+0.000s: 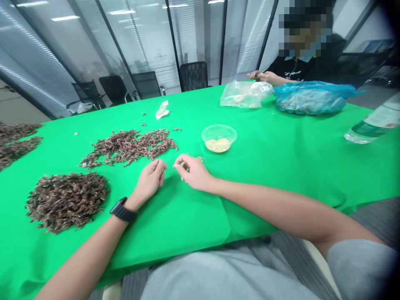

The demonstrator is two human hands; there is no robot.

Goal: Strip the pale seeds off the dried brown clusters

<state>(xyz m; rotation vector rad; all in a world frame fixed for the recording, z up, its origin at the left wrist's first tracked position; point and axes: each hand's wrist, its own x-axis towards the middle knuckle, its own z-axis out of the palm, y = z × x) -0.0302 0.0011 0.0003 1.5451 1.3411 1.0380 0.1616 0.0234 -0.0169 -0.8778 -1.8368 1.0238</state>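
My left hand point(151, 178), with a black watch on its wrist, is closed in a pinch over the green cloth. Facing it across a small gap is my right hand point(194, 171), thumb and fingertips pressed together. Whatever either pinch holds is too small to make out. A loose spread of dried, dark brown shrivelled pieces point(129, 146) lies just beyond my left hand. Behind my right hand stands a clear plastic bowl point(219, 135) with pale yellowish bits point(218, 145) in the bottom. A few similar crumbs point(200, 158) lie on the cloth by my right hand.
A dense heap of the brown pieces point(67, 202) sits at left, with more piles point(18, 143) at the far left edge. Across the table are a crumpled white scrap point(162, 110), a clear bag point(243, 95), a blue bag point(312, 99), a bottle point(375, 125) and a seated person point(300, 68).
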